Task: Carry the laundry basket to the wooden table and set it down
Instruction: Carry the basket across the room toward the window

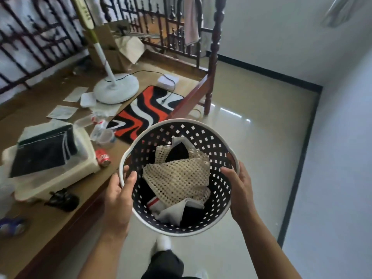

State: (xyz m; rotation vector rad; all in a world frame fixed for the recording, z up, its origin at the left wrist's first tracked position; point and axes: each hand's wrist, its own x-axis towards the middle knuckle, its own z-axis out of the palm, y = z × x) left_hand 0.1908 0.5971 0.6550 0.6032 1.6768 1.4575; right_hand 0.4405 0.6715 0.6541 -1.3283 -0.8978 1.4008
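The round laundry basket (203, 133) is dark with square holes and a white rim. It hangs in the air over the pale floor, just off the edge of the wooden table (46, 224). Inside lie a cream mesh cloth (179, 176) and black and white clothes. My left hand (120, 198) grips the basket's left rim, thumb inside. My right hand (239, 190) grips the right rim by its handle notch.
The wooden surface on the left carries a white fan base (116, 88), an orange, black and white mat (149, 111), a red can (103, 158), a cream box with a dark folder (48, 156), papers and a cardboard box (112, 51). A carved post (214, 55) stands ahead. Glossy floor lies to the right.
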